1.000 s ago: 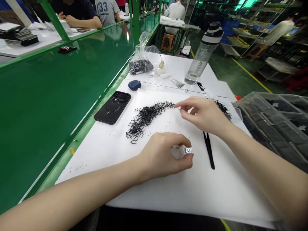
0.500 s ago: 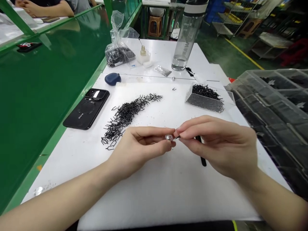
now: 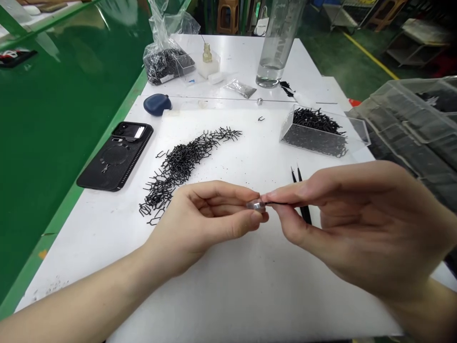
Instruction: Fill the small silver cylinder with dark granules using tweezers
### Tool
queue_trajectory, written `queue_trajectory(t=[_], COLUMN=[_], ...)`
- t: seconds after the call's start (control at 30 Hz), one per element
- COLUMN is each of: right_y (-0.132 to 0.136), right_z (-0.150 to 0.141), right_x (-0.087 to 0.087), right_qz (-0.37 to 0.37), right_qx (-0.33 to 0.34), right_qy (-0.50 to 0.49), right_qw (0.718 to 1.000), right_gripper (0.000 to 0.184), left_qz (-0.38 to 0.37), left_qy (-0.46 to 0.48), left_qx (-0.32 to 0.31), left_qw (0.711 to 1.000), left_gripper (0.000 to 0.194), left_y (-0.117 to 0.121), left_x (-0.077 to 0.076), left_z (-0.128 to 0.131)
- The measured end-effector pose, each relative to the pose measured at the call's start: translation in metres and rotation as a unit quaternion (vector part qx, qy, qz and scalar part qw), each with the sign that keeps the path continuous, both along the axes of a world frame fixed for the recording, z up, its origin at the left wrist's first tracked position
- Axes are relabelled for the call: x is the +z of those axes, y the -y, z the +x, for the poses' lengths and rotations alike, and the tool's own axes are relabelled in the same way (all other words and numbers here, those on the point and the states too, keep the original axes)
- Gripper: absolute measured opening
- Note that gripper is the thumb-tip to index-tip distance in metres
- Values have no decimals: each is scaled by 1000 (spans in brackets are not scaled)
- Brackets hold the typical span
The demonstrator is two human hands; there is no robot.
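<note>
Head view: my right hand (image 3: 360, 233) has come from the forked black wires (image 3: 182, 162) to my left hand (image 3: 200, 219)—both above the white mat (image 3: 250, 286). Right fingertips pinch a thin, dark piece (image 3: 277, 203), apparently meeting the shiny metal part (image 3: 257, 206) (smooth, rounded) clamped between left thumb and fingers.

White work surface (image 3: 259, 159) is offering a passage between two groups of black pieces.
Beyond the hands, the gap is running between the forked-piece pile (image 3: 182, 162) on the left and the transparent box (image 3: 314, 133) on the right; one loose forked piece (image 3: 261, 119) is lying toward its far end. Tweezers (image 3: 305, 209) are obstructing the right side, partly behind the right hand (image 3: 364, 228). Room is also stretching nearer the wearer, below both hands.
</note>
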State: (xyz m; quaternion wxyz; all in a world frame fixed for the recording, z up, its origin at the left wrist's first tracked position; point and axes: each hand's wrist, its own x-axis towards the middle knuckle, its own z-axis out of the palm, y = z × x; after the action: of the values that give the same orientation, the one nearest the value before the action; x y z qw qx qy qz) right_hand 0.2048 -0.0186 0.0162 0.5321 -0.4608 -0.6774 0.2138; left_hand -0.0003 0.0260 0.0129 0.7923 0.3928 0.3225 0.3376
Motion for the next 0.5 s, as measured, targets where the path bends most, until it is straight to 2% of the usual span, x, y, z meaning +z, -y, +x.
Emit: queue_trajectory(t=[0.2, 0.5], right_y=[-9, -10], right_z=[0, 2], right_x=[1, -2], right_qz=[107, 97], right_qx=[29, 12], right_qy=[21, 49], right_qw=[994, 994], right_gripper=[44, 40], left_qz=[-2, 6], left_qy=[-25, -45], left_qx=[9, 14], left_qw=[1000, 999], left_gripper=[22, 22], left_y=[1, 1], left_x=[-1, -2], left_z=[-1, 1])
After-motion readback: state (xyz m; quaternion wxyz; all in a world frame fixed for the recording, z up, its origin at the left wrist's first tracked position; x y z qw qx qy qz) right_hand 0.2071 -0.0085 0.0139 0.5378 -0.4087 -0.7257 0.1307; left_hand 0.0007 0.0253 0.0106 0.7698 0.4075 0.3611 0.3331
